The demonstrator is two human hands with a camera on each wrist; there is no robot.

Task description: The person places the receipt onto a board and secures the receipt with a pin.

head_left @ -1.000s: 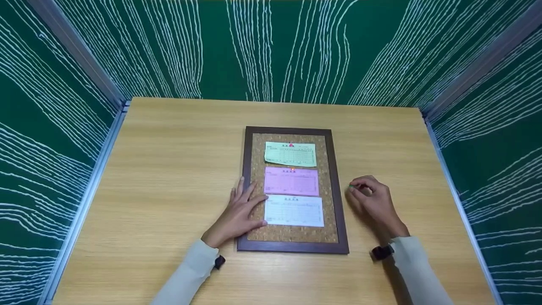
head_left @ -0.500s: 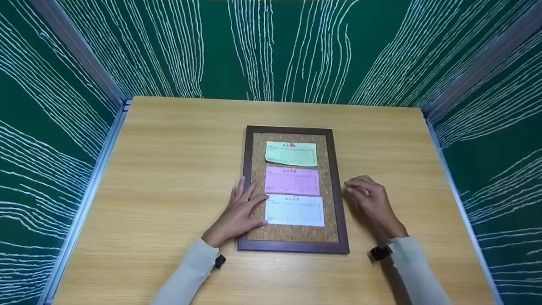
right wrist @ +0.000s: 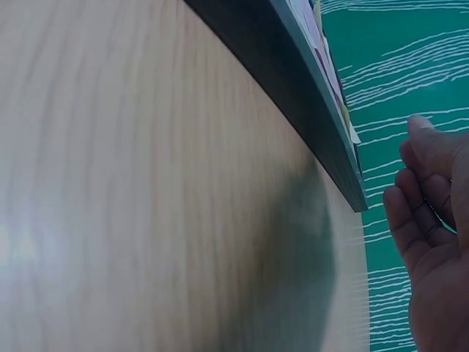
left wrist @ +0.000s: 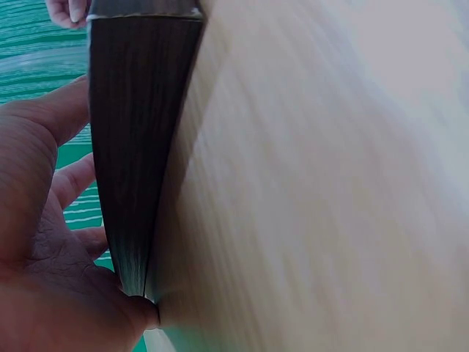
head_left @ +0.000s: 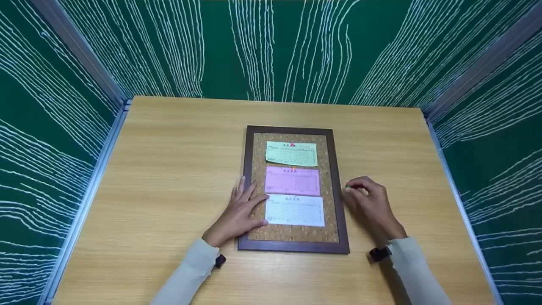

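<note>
A framed cork board (head_left: pixel 259 178) lies flat on the table with three printed slips on it. The green slip (head_left: pixel 292 159) at the top bears a red push pin (head_left: pixel 292 145). Below it, the pink slip (head_left: pixel 292 182) has an orange push pin (head_left: pixel 294 168). The white slip (head_left: pixel 294 212) is lowest, with no pin visible on it. My left hand (head_left: pixel 237 214) rests spread over the board's left side, thumb and index finger touching the white slip's left edge. Just off the right side of the frame, my right hand (head_left: pixel 374 203) pinches a small green push pin (head_left: pixel 348 187).
The wooden table (head_left: pixel 178 144) stretches around the board on all sides. Green walls with white wavy lines (head_left: pixel 220 51) enclose its back and sides. Dark bands (head_left: pixel 380 254) circle both wrists near the sleeves.
My right hand has shifted slightly left toward the board with the green push pin. The left hand and the slips stay where they were.
</note>
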